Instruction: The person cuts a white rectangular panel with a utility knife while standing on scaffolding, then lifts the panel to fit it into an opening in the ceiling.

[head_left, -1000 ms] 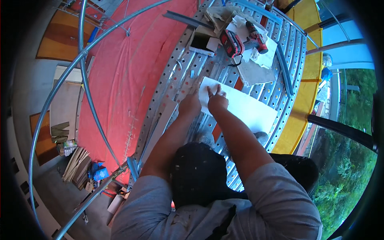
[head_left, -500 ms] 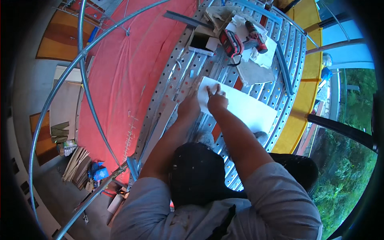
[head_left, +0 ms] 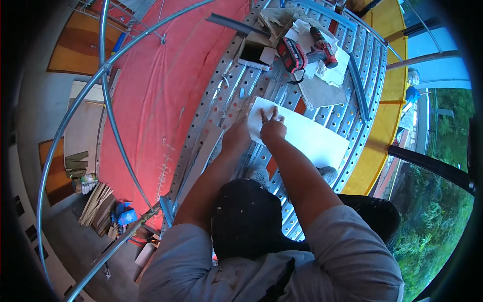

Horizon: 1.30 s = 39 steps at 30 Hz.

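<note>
A flat white board point(head_left: 309, 132), like a panel offcut, lies across the perforated metal planks in front of me. My right hand point(head_left: 273, 129) rests on its left part, with the index and middle fingers stretched out and apart, pressing on the white face. Right at the board's left end is my left hand point(head_left: 237, 135). Its fingers are blurred and partly hidden there, so I cannot make out whether they grip the edge or something small. My two shoes show at the board's near side, the left shoe point(head_left: 260, 175) and the right shoe point(head_left: 328, 174).
Beyond the board lie a red-black cordless drill point(head_left: 323, 49), a red-black tool or battery point(head_left: 292, 54), broken board pieces point(head_left: 322, 90) and an open box point(head_left: 254, 53). Metal channels point(head_left: 358, 88) lie on the planks. Scaffold tubes point(head_left: 70, 108) cross at left, before red sheeting point(head_left: 151, 100).
Almost nothing differs. Both hands stay at the board's left end, and the board keeps its place; the view has shifted very slightly.
</note>
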Tool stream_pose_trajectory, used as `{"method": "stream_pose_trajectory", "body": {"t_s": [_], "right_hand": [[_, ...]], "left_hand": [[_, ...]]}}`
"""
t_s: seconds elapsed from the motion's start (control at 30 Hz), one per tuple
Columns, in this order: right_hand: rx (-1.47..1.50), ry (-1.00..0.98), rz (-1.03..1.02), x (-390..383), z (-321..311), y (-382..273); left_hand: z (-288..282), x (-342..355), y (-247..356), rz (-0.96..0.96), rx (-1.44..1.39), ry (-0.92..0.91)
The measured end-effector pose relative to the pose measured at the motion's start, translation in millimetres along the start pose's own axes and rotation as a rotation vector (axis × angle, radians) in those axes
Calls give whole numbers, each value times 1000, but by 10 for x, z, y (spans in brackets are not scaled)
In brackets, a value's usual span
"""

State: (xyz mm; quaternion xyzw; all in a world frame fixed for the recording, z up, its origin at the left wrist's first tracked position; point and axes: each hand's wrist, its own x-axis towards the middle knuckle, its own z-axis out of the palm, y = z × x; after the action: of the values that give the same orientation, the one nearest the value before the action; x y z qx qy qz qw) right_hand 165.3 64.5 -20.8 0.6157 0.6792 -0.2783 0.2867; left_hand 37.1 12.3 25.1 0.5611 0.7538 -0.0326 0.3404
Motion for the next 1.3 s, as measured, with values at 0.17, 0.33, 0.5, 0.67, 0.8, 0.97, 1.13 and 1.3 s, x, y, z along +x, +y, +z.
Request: {"method": "stream_pose_trajectory", "body": {"t_s": [0.17,0.33,0.5,0.67,0.8,0.97,1.13,1.3], "right_hand": [[12,27,-32,-37,10,-101],[-4,59,-21,-63,-10,-99],[-12,27,-13,-15,-67,-3],[-30,36,-17,-39,27,-74],[-12,40,-21,-25,15,-110],[6,16,-11,-23,41,-38],[12,25,-6,-6,56,-99],[2,60,0,-29,31,-140]], "left_hand": [[69,-34,-123,22,-43,177],[87,137,-139,16,-31,81],[46,19,-74,21,10,39],[28,-123,-83,32,-6,144],[6,25,-122,68,30,104],[58,-40,-146,91,-8,124],[30,-81,-152,-38,63,-18],[41,0,-231,11,15,20]]}}
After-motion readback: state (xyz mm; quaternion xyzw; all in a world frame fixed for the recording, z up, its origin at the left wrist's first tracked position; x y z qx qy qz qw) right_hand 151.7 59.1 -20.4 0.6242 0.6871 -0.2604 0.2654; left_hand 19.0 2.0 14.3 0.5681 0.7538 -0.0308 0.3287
